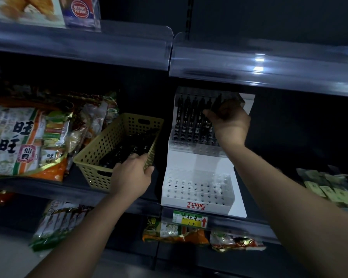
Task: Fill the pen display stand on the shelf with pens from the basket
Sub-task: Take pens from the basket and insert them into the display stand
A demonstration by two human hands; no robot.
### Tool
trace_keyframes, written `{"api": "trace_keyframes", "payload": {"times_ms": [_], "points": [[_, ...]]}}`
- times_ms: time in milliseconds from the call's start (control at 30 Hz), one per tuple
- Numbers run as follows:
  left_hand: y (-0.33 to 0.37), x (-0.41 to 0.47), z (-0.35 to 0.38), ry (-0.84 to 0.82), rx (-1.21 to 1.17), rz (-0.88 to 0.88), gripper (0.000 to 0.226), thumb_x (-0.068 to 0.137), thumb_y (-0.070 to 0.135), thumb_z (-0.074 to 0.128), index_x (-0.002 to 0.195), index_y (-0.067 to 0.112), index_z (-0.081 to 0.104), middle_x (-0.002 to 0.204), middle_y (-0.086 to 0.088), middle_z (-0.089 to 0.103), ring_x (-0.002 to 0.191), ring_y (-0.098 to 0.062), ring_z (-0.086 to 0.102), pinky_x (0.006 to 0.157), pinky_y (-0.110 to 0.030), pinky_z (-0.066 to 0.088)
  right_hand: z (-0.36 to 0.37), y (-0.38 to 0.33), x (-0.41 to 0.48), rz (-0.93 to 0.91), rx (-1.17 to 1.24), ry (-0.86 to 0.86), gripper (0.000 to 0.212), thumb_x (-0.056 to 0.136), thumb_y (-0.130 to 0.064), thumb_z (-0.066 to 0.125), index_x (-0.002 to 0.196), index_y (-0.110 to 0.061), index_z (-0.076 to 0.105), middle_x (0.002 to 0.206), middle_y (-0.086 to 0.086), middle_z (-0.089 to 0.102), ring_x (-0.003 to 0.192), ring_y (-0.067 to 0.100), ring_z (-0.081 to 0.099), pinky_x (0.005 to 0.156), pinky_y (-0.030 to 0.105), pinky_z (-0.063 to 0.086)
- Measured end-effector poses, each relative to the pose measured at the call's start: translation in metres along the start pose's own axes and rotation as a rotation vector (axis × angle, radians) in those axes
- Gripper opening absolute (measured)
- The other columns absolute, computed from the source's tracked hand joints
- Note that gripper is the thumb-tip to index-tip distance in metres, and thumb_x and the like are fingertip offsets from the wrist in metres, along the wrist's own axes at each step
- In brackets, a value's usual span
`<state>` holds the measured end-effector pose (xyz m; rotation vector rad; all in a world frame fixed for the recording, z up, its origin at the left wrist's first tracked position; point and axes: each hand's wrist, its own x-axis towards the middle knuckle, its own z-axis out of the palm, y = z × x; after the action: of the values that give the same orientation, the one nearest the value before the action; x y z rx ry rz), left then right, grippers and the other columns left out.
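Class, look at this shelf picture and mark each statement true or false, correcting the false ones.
1. The right hand holds pens at the upper tier of the stand. True.
2. The basket stands to the right of the stand. False: it stands to its left.
3. The left hand grips the basket's rim. True.
4. The stand's lower tier is full of pens. False: its holes are empty.

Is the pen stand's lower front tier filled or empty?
Empty: the lower front tier shows only bare holes; the pens stand upright in the upper tier.
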<state>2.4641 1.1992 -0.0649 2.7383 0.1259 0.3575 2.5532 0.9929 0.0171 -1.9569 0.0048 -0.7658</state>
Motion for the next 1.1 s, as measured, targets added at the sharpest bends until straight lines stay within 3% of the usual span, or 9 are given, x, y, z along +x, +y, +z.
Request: {"api": "trace_keyframes", "payload": {"times_ms": [300,567,700,1100], "points": [[0.0001,-0.0006,0.0001,0.001,-0.023,0.003,0.042,0.096,0.033,0.049,0.135,0.015,0.05,0.12,-0.008,0.057,0.106,-0.028,0.057,0.089,-0.035,0.041,0.0016,0.0032,-0.0075,0.016,-0.071,-0.079,0.031,0.076,-0.035,0.079,0.084,-0.018,0.055,0.078,-0.006,0.057,0.079,0.013,0.054,0.068,0.023,0.039],[0.001,-0.0012,-0.0007,0.002,-0.028,-0.003,0.046,0.096,0.034,0.049,0.138,0.016,0.047,0.124,-0.008,0.056,0.108,-0.028,0.056,0.092,-0.037,0.042,0.0,0.0032,-0.0046,-0.019,-0.154,-0.127,0.035,0.077,-0.04,0.077,0.087,-0.013,0.058,0.078,-0.003,0.056,0.077,0.016,0.054,0.066,0.027,0.04],[0.0008,-0.0014,-0.0008,0.007,-0.028,0.001,0.046,0.095,0.034,0.05,0.137,0.016,0.048,0.124,-0.008,0.057,0.108,-0.028,0.056,0.091,-0.037,0.042,0.0011,0.0039,-0.0043,-0.064,-0.19,-0.152,0.037,0.078,-0.041,0.076,0.092,-0.011,0.06,0.08,-0.003,0.057,0.076,0.015,0.052,0.063,0.024,0.034],[-0.0001,-0.0002,-0.0006,0.015,-0.009,0.012,0.044,0.095,0.034,0.05,0.136,0.016,0.049,0.122,-0.008,0.057,0.107,-0.029,0.056,0.089,-0.036,0.041,-0.0004,0.0023,0.0003,-0.084,-0.23,-0.18,0.038,0.077,-0.043,0.075,0.092,-0.011,0.063,0.083,-0.001,0.062,0.079,0.015,0.056,0.068,0.027,0.041]]}}
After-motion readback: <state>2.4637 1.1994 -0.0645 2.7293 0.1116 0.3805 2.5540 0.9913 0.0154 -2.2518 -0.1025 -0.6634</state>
